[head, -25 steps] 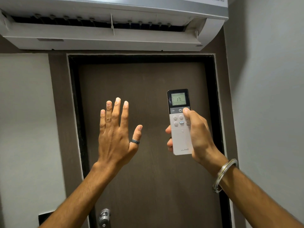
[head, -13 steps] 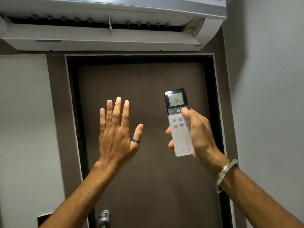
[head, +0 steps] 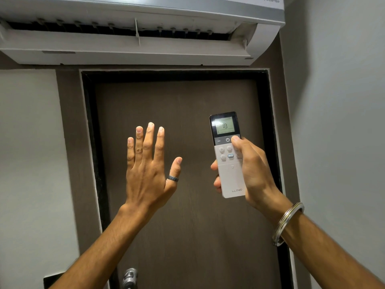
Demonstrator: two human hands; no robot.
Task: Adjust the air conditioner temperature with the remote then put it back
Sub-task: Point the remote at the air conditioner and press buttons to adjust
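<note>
Currently the right hand (head: 253,174) grips the Lloyd remote (head: 228,155) at four o'clock, thumb on its upper buttons, display reading 18; the left hand (head: 149,170) is spread empty. Adjusting looks underway; returning it remains.

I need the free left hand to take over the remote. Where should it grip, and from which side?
Grip the remote by its plain white lower half, coming in from its left edge. The right hand wraps the right edge and back, thumb up by the power button, so the left edge and bottom end are the most exposed. The left hand is open beside it.
</note>
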